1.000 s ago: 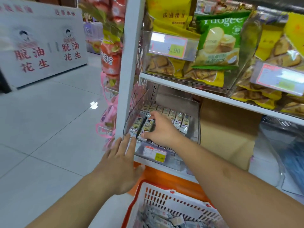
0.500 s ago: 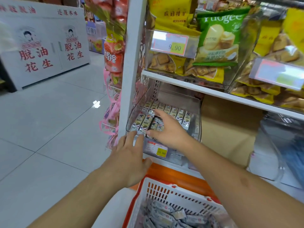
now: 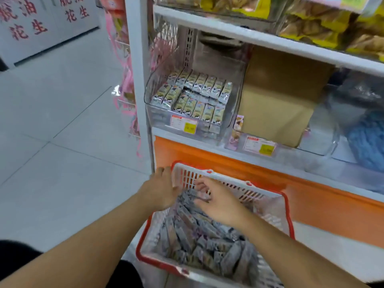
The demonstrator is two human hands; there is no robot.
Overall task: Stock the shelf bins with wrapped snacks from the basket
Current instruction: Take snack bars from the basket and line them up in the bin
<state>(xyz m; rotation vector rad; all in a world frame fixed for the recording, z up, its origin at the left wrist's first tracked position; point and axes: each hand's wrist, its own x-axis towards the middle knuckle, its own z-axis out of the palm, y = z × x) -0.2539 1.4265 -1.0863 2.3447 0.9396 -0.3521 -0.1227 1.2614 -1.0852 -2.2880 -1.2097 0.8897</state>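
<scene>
You stand in a shop: a white shelf unit carries clear bins of packaged snacks, with price labels on the fronts.

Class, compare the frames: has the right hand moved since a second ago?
Yes. The right hand has left the clear shelf bin and come down into the basket, onto the wrapped snacks.
</scene>
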